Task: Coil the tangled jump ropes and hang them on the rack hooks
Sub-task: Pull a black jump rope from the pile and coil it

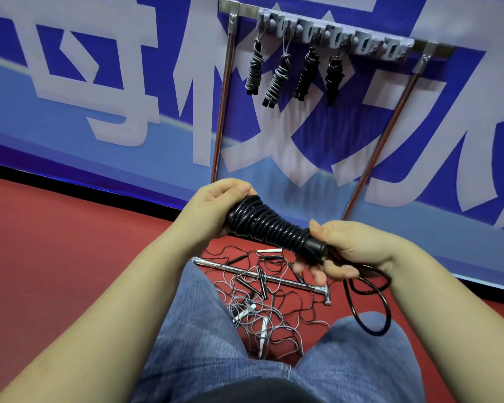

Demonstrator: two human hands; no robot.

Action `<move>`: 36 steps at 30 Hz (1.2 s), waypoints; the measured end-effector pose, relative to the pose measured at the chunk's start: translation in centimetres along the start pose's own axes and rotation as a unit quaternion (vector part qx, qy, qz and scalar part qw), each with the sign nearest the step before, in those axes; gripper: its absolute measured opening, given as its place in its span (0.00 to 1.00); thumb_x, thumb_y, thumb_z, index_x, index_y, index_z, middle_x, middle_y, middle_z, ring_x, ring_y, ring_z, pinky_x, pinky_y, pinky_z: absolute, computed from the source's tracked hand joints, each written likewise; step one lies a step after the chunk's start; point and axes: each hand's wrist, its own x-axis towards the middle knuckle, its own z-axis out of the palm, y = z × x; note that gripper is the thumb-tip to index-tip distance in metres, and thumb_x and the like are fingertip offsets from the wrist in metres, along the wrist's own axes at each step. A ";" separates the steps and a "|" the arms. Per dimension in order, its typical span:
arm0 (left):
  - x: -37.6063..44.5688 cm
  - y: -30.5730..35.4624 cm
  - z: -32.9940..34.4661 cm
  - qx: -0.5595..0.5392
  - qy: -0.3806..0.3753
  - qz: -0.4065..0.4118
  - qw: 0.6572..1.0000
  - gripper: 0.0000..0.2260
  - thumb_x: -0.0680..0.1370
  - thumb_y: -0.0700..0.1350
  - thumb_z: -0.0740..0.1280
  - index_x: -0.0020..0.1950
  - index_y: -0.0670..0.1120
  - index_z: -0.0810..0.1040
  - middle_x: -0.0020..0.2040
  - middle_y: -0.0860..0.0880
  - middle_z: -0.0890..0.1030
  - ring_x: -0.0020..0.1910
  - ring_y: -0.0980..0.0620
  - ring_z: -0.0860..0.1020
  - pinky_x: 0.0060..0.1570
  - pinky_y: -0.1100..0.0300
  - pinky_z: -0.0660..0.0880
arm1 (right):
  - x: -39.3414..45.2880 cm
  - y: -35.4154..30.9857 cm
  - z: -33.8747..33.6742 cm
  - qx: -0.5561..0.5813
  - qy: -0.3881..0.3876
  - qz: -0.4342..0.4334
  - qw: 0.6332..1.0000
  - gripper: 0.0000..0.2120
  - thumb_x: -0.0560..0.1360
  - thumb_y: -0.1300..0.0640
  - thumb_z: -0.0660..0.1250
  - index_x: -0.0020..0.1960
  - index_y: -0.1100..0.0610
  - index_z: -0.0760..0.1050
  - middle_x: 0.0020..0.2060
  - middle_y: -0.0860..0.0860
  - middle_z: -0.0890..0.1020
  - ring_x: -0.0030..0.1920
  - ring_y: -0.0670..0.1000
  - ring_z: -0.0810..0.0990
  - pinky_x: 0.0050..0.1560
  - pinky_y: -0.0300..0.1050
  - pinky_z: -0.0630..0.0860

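Both hands hold a black coiled jump rope (269, 225) above the knees: left hand (216, 210) wrapped round its upper end, right hand (352, 248) curled round the handle end. Tangled ropes (262, 301) cover the floor (56, 242) below; four coils (294, 72) hang on the rack (335, 36), right-hand hooks free.

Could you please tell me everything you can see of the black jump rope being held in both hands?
The black jump rope is a glossy, plastic-looking cord wound in tight turns around its handles, forming a thick bundle tilted down to the right. The left hand grips its upper end, the right hand its lower end. A loose loop hangs below the right hand.
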 end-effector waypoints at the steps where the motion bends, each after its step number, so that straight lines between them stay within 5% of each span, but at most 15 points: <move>1: 0.1 -0.2 0.0 -0.011 -0.009 0.000 1.000 0.09 0.75 0.48 0.61 0.38 0.47 0.76 0.25 0.54 0.68 0.20 0.58 0.62 0.20 0.71 0.57 | 0.1 0.2 0.1 0.035 -0.009 0.002 0.999 0.34 0.59 0.25 0.66 0.36 0.57 0.83 0.24 0.53 0.80 0.14 0.41 0.64 0.20 0.30 0.60; 4: 0.1 -0.8 0.2 -0.079 -0.033 -0.010 0.996 0.10 0.74 0.49 0.59 0.38 0.45 0.75 0.24 0.51 0.65 0.18 0.58 0.57 0.21 0.72 0.52 | 0.5 1.0 1.0 0.115 0.005 -0.003 0.993 0.32 0.66 0.27 0.62 0.26 0.55 0.81 0.16 0.48 0.74 0.13 0.41 0.61 0.20 0.33 0.53; 7: 0.2 -1.0 0.4 -0.130 -0.038 -0.027 0.990 0.11 0.76 0.49 0.59 0.40 0.43 0.73 0.21 0.53 0.64 0.16 0.58 0.55 0.22 0.70 0.48 | 1.8 1.8 2.4 0.226 0.048 -0.083 0.969 0.32 0.55 0.25 0.69 0.20 0.55 0.73 0.12 0.47 0.64 0.14 0.43 0.60 0.20 0.32 0.60; 9: 0.3 -1.3 0.7 -0.158 -0.012 -0.061 0.986 0.12 0.81 0.48 0.57 0.41 0.43 0.72 0.20 0.53 0.63 0.15 0.59 0.56 0.20 0.71 0.49 | 2.2 1.7 3.4 0.145 0.200 -0.102 0.964 0.36 0.58 0.21 0.61 0.20 0.55 0.69 0.14 0.48 0.64 0.16 0.45 0.60 0.23 0.37 0.61; 11: 0.1 -1.6 1.2 -0.187 0.016 -0.110 0.976 0.13 0.82 0.48 0.56 0.41 0.44 0.70 0.18 0.52 0.62 0.14 0.58 0.56 0.19 0.72 0.49 | 2.7 1.5 4.4 0.025 0.375 -0.130 0.918 0.34 0.73 0.30 0.49 0.23 0.56 0.65 0.15 0.47 0.65 0.18 0.45 0.61 0.25 0.37 0.62; 13: -0.2 -1.8 2.0 -0.219 0.036 -0.155 0.963 0.13 0.81 0.50 0.57 0.41 0.45 0.70 0.16 0.51 0.60 0.13 0.58 0.55 0.19 0.71 0.49 | 3.5 1.6 5.3 0.070 0.496 -0.192 0.844 0.26 0.82 0.46 0.51 0.27 0.53 0.67 0.18 0.44 0.66 0.23 0.43 0.62 0.28 0.37 0.62; 15: -0.2 -1.9 2.6 -0.238 0.060 -0.184 0.952 0.14 0.81 0.51 0.58 0.38 0.45 0.70 0.16 0.51 0.59 0.13 0.57 0.54 0.18 0.72 0.50 | 4.2 2.3 5.6 0.087 0.548 -0.240 0.797 0.17 0.79 0.53 0.56 0.32 0.46 0.73 0.23 0.40 0.69 0.29 0.43 0.64 0.34 0.39 0.63; 19: -0.2 -2.0 3.3 -0.234 0.137 -0.198 0.942 0.16 0.81 0.50 0.59 0.35 0.46 0.67 0.17 0.50 0.59 0.14 0.56 0.54 0.19 0.72 0.51 | 4.3 2.6 6.3 0.136 0.532 -0.234 0.802 0.12 0.79 0.62 0.54 0.38 0.53 0.67 0.28 0.47 0.67 0.26 0.44 0.63 0.28 0.38 0.61; 23: -0.1 -2.1 3.8 -0.147 0.211 -0.155 0.954 0.16 0.81 0.49 0.60 0.33 0.47 0.68 0.20 0.51 0.62 0.16 0.56 0.58 0.20 0.69 0.52 | 4.7 2.8 7.0 0.219 0.465 -0.257 0.819 0.12 0.73 0.48 0.60 0.40 0.57 0.67 0.29 0.49 0.67 0.25 0.43 0.64 0.27 0.33 0.63; 28: -0.6 -2.7 4.0 0.028 0.284 0.018 0.958 0.12 0.81 0.48 0.61 0.39 0.51 0.77 0.29 0.57 0.75 0.30 0.57 0.72 0.36 0.58 0.69 | 4.9 1.9 6.3 0.170 0.488 -0.128 0.847 0.22 0.79 0.40 0.51 0.38 0.57 0.65 0.29 0.50 0.65 0.23 0.42 0.62 0.24 0.33 0.61; 32: -1.5 -2.8 3.8 0.140 0.311 0.165 0.925 0.04 0.78 0.52 0.61 0.44 0.56 0.73 0.33 0.58 0.76 0.30 0.60 0.73 0.33 0.69 0.67 | 5.1 1.3 5.9 0.271 0.438 -0.132 0.847 0.20 0.79 0.40 0.52 0.39 0.54 0.66 0.26 0.46 0.65 0.23 0.44 0.61 0.27 0.36 0.58; 36: -1.8 -3.8 3.3 0.221 0.297 0.244 0.896 0.08 0.76 0.55 0.59 0.50 0.55 0.74 0.37 0.61 0.77 0.35 0.64 0.76 0.37 0.75 0.67 | 4.9 1.0 5.5 0.345 0.394 -0.150 0.839 0.17 0.81 0.46 0.53 0.38 0.54 0.65 0.24 0.45 0.62 0.21 0.43 0.57 0.22 0.35 0.57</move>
